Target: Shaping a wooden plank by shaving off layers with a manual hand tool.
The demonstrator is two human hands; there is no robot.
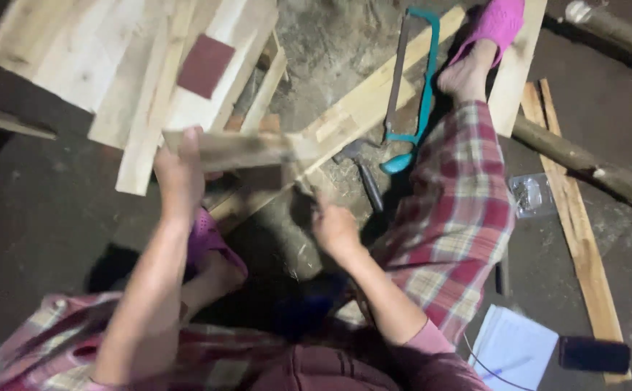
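Head view, looking down: the left hand [180, 174] is closed round one end of a short wooden slat [240, 150], fingers wrapped over the top edge, holding it roughly level above the floor. The right hand [334, 228] sits lower and nearer the body than that grip, just beyond the slat's free end; it looks curled, perhaps on something small, but motion blur hides whether it is clenched or loose — I cannot tell.

The slat looks like thin, dry softwood: light, stiff, rough-sawn rather than slippery, and likely to splinter at the ends. By my judgement a hold near one end, as the left hand has it, leaves the far end free, though a hold nearer the middle would steady it better.

Beyond the grip lie pale stacked boards [135, 65] with a dark red sheet of sandpaper [206, 65] on top. Off to the right of the slat's free end a hammer [363, 170] rests on the floor [34, 217], and just past it a teal-framed hacksaw [411, 94] lies across a long plank [374, 98]. Closer to the body, right of the plaid-trousered leg [453, 217], are a clear plastic box [532, 194], a notebook [515, 351] and a dark phone [594, 354].
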